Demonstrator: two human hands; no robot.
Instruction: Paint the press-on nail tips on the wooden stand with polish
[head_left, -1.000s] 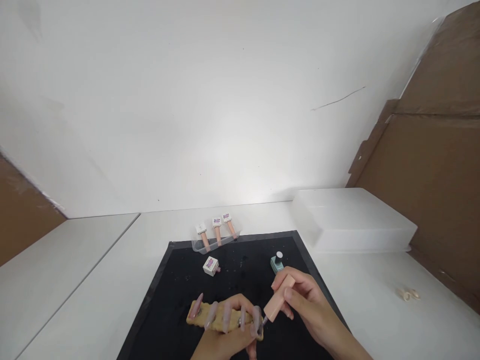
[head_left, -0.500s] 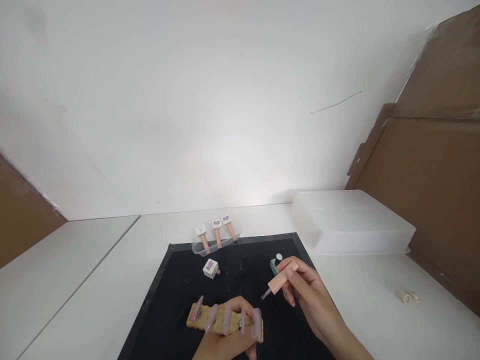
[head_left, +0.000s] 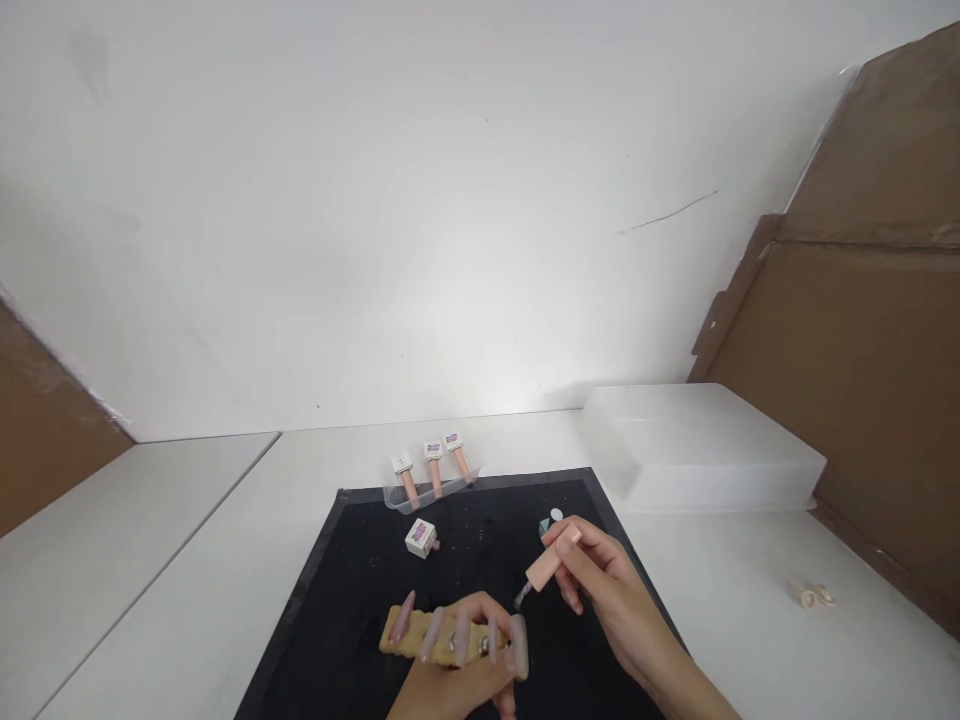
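Observation:
My left hand (head_left: 461, 685) is wrapped round a tan nail display stand (head_left: 409, 640) near the front of the black mat. Several long, pale pinkish false nails (head_left: 463, 637) stick up along it. Between the thumb and fingers of my right hand (head_left: 607, 585) is a nail polish brush (head_left: 546, 568) with a peach cap. Its bristle tip points down and left, just above the rightmost nail and apparently apart from it. An uncapped white polish bottle (head_left: 421, 538) lies on its side on the mat. Behind my right hand, a green bottle with a white-topped cap (head_left: 556, 515) is partly hidden.
Three peach-capped polish bottles (head_left: 433, 470) lie in a clear tray (head_left: 394, 503) at the back edge of the black mat (head_left: 352, 590). A translucent white box (head_left: 712, 450) stands back right. Small beige rings (head_left: 810, 595) lie on the right. Brown cardboard (head_left: 870, 350) borders the right side.
My right hand has brought the brush slightly left and down, closer to the rightmost nail. The display stand in my left hand has shifted slightly right.

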